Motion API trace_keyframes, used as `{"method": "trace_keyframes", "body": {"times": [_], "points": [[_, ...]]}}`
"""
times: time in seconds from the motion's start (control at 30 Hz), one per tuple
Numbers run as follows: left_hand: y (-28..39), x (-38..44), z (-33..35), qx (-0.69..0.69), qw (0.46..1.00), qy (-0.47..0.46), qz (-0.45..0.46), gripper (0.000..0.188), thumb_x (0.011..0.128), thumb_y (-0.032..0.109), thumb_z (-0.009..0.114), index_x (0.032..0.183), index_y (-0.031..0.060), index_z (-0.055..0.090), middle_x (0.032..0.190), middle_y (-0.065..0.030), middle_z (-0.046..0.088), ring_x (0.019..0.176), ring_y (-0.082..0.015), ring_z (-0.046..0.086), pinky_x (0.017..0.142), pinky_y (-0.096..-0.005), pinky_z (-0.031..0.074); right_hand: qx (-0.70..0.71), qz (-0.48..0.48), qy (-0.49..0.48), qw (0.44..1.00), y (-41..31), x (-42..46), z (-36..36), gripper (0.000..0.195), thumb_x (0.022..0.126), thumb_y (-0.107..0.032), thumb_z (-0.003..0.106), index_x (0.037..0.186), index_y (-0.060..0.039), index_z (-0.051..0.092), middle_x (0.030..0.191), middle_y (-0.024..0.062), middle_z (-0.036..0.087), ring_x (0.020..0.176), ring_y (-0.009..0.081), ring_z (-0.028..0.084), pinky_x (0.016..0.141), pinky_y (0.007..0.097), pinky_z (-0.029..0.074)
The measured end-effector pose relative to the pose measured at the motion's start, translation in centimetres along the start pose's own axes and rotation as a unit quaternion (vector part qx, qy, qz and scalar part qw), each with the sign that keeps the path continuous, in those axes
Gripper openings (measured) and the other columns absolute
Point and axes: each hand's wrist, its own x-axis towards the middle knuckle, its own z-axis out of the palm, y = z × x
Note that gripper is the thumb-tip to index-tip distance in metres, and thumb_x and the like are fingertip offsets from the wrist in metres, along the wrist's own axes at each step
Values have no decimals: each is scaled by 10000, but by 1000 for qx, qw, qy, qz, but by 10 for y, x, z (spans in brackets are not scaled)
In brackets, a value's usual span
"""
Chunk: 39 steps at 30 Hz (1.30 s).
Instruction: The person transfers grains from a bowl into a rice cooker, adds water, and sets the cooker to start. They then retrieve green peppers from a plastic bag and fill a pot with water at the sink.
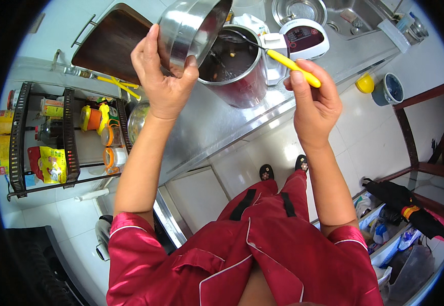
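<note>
My left hand (164, 76) grips a stainless steel bowl (185, 32), tipped on its side over a metal pot. Liquid runs from its rim into the pot. The pot, a soymilk maker's jug (241, 91), stands on the steel counter with dark liquid (241, 59) and a few pale and brown bits in it. Between the thumb and fingers of my right hand (315, 103) is the yellow handle of a spoon (292, 67). Its dark metal shaft reaches over the jug's rim, and the spoon's far end is partly hidden near the bowl.
The white soymilk maker head (304, 40) lies right of the jug, near a metal plate (298, 13) and the sink (350, 19). A dark wooden board (111, 42) leans at the back left. A black rack (71, 137) holds jars and packets. A bucket (388, 90) stands on the floor.
</note>
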Motion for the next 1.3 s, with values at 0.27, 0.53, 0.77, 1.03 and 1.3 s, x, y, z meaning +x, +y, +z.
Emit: {"method": "trace_keyframes", "body": {"times": [0.27,0.53,0.77,1.03,1.3], "points": [[20,5,-5,-315,762,189,-534,394,846,344,514,1179,139,468,961,-25,535,781,-136,506,627,-280,387,122,159,-7,980,-26,10,48,201,832,-46,601,1020,17,569,798,40,602,618,59,572,543,169,470],[119,-25,10,-619,525,63,-581,486,905,368,389,1255,30,377,1232,-137,477,1141,-266,473,950,-446,380,-26,98,-20,995,-74,1,4,206,796,-41,653,977,7,565,832,24,566,693,45,515,596,168,420],[157,-64,101,-574,469,16,-671,423,872,311,491,1179,47,368,1144,-136,466,1036,-276,517,813,-473,459,-172,238,29,955,-84,-14,-103,536,802,-141,654,1233,24,381,865,57,518,625,88,532,524,189,426],[162,-66,245,-516,515,-68,-681,510,878,414,506,1183,32,360,1171,-112,483,1051,-262,522,878,-441,445,-123,425,90,892,-15,49,-222,396,804,-103,491,1159,54,414,810,112,552,526,187,603,420,245,480],[138,-51,371,-426,502,-92,-747,890,816,579,499,1399,33,103,1383,-191,253,1214,-325,377,938,-449,389,-201,432,23,879,77,173,-313,179,798,-96,440,904,32,505,673,73,540,472,169,584,388,238,465]]}}
